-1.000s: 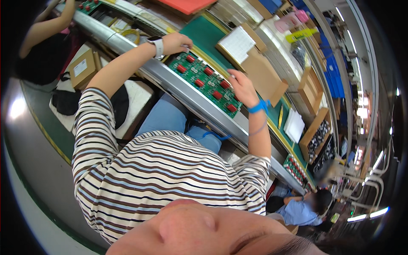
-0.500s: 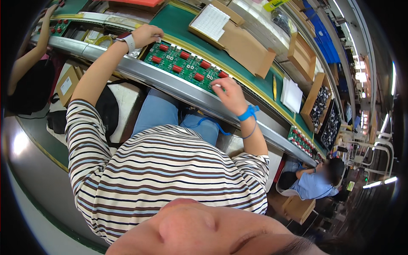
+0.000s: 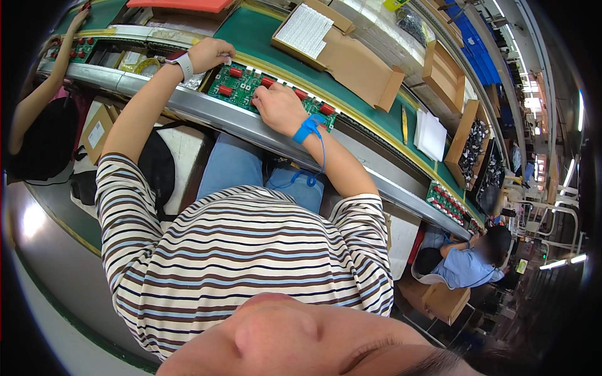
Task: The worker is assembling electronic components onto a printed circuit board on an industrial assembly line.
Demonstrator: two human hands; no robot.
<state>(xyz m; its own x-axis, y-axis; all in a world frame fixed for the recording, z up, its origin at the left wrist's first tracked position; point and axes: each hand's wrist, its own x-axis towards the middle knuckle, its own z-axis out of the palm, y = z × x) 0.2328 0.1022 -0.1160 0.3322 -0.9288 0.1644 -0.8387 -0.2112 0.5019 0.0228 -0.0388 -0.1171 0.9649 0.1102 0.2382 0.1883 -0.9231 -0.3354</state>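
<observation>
A green circuit board (image 3: 242, 99) with red block-shaped components and white parts along its far edge lies in the rail track in front of me. At its far left corner my left hand (image 3: 211, 55) is closed in a pinch on a small white part (image 3: 227, 61); whether that part is seated on the board I cannot tell. My right hand (image 3: 280, 108), with a blue wrist strap (image 3: 307, 128) on its wrist, reaches over the middle of the board. Its fingers are bent together, low over the components, and cover whatever is between them.
A metal rail (image 3: 207, 106) runs along the near side. Beyond the board are a green belt (image 3: 251, 32), an open cardboard box (image 3: 305, 31) of white pieces, a yellow tool (image 3: 404, 125) and white sheets (image 3: 430, 139). Co-workers sit left and right, beside other boards (image 3: 445, 202).
My right hand has moved left and away from me, from the board's right part to its middle. The board has shifted slightly. My left hand stays at the far left corner.
</observation>
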